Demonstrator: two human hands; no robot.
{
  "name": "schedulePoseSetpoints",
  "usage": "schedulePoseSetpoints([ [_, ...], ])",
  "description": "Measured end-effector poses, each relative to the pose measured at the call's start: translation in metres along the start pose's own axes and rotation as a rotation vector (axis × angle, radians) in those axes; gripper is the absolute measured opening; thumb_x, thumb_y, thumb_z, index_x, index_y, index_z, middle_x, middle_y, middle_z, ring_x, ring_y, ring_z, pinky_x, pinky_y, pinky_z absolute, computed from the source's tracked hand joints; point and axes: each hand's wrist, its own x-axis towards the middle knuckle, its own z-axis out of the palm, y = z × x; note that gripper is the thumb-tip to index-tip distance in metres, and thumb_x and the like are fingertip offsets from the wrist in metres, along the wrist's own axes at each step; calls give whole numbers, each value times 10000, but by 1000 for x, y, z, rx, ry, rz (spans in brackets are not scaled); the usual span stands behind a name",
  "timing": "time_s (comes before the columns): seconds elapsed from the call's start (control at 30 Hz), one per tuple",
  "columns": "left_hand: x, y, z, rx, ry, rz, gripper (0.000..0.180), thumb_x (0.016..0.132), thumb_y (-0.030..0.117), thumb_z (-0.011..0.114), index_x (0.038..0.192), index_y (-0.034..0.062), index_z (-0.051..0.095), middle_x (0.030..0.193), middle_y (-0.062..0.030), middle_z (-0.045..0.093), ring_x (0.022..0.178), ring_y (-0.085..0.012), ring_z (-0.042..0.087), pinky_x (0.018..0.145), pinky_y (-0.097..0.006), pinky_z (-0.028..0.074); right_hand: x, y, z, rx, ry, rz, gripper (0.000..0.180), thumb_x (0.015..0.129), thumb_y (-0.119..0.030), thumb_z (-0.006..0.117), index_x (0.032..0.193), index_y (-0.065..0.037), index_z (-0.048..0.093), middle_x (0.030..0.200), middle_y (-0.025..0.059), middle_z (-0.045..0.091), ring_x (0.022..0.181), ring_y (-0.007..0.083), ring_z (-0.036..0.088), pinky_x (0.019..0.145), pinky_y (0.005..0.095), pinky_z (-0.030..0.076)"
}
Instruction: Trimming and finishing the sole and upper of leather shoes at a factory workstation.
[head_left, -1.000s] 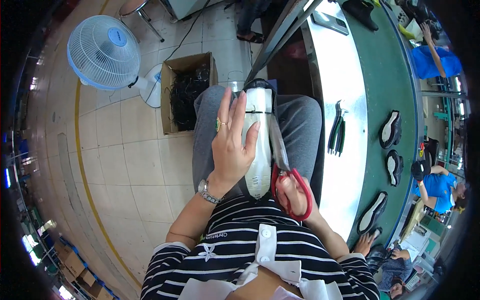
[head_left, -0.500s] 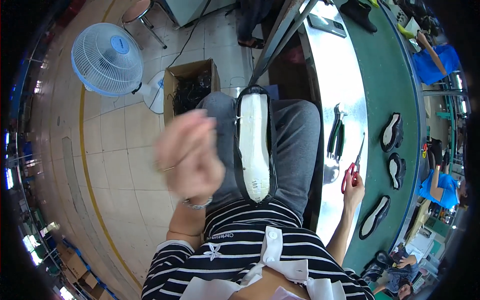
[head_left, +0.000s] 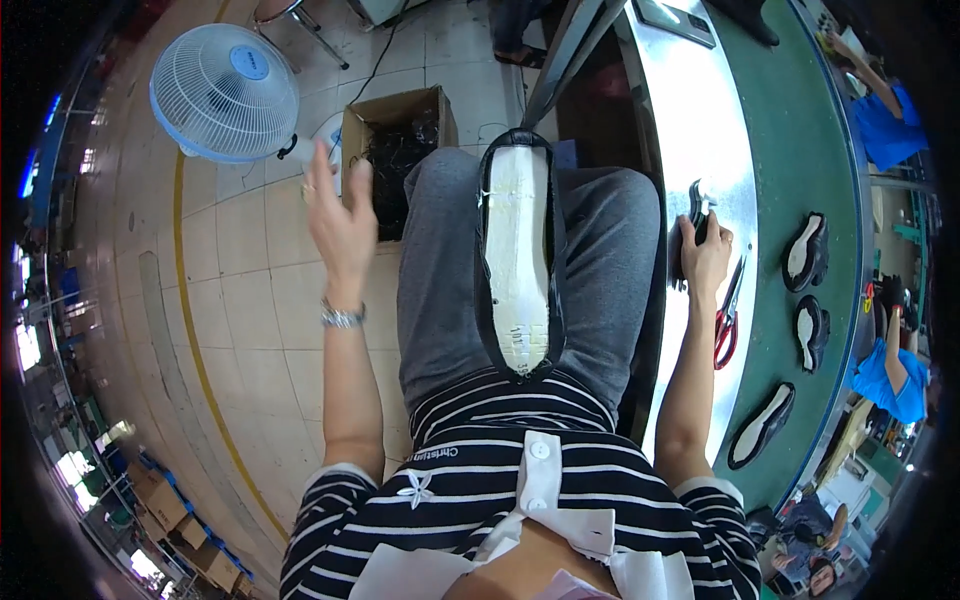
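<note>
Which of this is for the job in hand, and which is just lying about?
In the job, as far as I can judge:
- shoe, over the lap
- pliers, right hand on them
- scissors, beside that hand
- bench shoes, probably

Apparently just about:
- phone
- fan
- stool

shoe [head_left: 519, 260]: black, white underside | scissors [head_left: 729, 316]: red-handled | trousers [head_left: 612, 250]: grey | shirt [head_left: 640, 500]: black, white-striped

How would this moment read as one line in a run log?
left hand: open, empty | right hand: on pliers, grip unclear | shoe: bottom up on lap | red-handled scissors: on metal bench
</note>
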Motion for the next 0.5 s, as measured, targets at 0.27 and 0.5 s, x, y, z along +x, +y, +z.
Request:
schedulePoseSetpoints([
  [0.27,-38,133,48,-199,-504,761,483,930,359,568,1311,62,574,1399,-169,499,1382,-307,360,1149,-464,232,20,37,-22,921,-368,276,465,931,-271,560,1293,19,549,925,95,619,854,167,597,804,287,459],
  [0.5,32,176,118,-84,-992,689,576,897,452,593,1265,8,588,1197,-199,629,1144,-313,582,979,-414,445,1,-27,-112,1082,-303,263,586,904,-64,630,1446,-74,405,956,50,631,835,109,600,769,236,486],
])
